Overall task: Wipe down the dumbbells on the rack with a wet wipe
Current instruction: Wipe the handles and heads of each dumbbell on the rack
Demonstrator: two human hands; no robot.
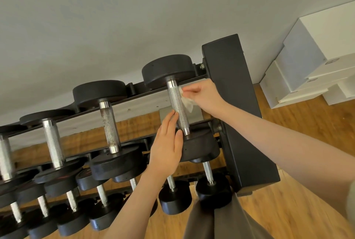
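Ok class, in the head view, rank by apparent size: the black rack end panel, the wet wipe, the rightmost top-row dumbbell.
1. Black rack end panel
2. Rightmost top-row dumbbell
3. Wet wipe, partly hidden by the right hand

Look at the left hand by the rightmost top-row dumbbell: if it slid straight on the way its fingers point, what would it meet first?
Its fingers already lie along the knurled handle. Straight on, the left hand would probably meet the far weight head first, though depth is hard to judge.

dumbbell (177, 110): black, knurled handle, top rack (240, 104) | wet wipe (187, 102): crumpled against handle
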